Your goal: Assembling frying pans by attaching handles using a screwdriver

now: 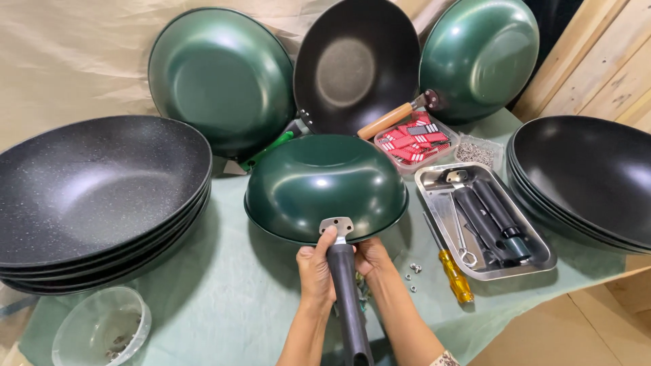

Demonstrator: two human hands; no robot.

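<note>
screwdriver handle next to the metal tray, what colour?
Clear yellow-amber handle on the screwdriver, lying beside the tray; head view shows it.

A desk (230, 298) covered with a pale green cloth (203, 318) fills the lower view. Behind it hangs a creased beige fabric backdrop (74, 61), evenly and softly lit. At the upper right stands light, unpainted wooden planking (597, 74) with a dark gap (553, 20) beside it. At the lower right, past the desk's edge, shows a tan floor (576, 332).
</note>
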